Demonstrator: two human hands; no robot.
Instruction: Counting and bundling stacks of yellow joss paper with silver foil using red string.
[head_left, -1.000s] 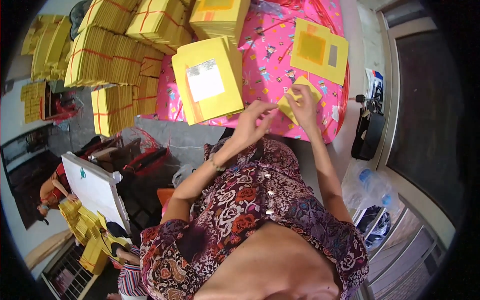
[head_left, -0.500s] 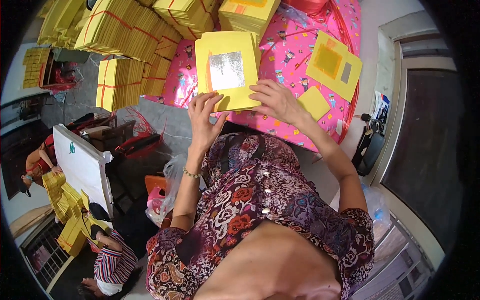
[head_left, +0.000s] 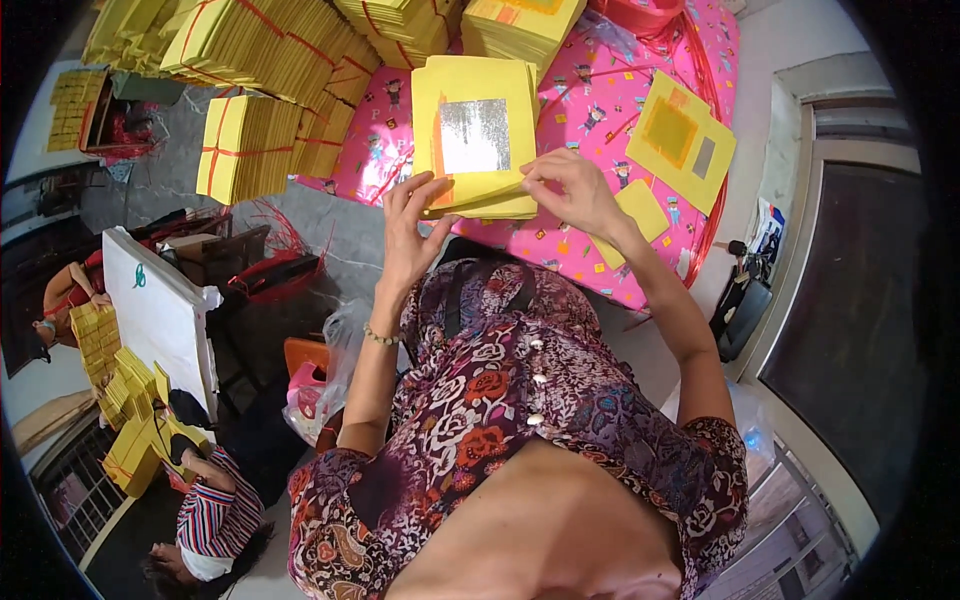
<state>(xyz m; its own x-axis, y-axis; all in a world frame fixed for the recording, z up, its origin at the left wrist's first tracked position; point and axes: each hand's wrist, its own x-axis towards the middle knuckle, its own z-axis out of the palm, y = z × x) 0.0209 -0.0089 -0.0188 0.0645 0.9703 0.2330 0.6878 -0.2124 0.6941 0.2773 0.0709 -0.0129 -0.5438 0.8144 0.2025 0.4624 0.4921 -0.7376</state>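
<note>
A stack of yellow paper sheets [head_left: 522, 75] lies before me at the near edge of the table. On its top sheet [head_left: 458, 85] is a shiny silver rectangle with an orange strip along the left. My right hand [head_left: 580, 195] pinches that sheet's lower right corner between thumb and fingers, and the near edge is a little raised from the sheets below. At the stack's lower left corner, my left hand [head_left: 405, 235] grips with fingers over the edge and thumb by the near side.
Red-tied bundles of yellow paper [head_left: 250, 150] stand left and behind. Loose yellow sheets [head_left: 690, 180] lie right on the pink patterned table cover [head_left: 600, 90], beside red plastic strands [head_left: 695, 70]. At left, another person in a striped top [head_left: 215, 505] sits near more yellow stacks [head_left: 130, 455].
My right hand has closed at the top sheet's corner, and its near edge now stands off the stack. My left hand stays on the left corner. The view has shifted slightly.
</note>
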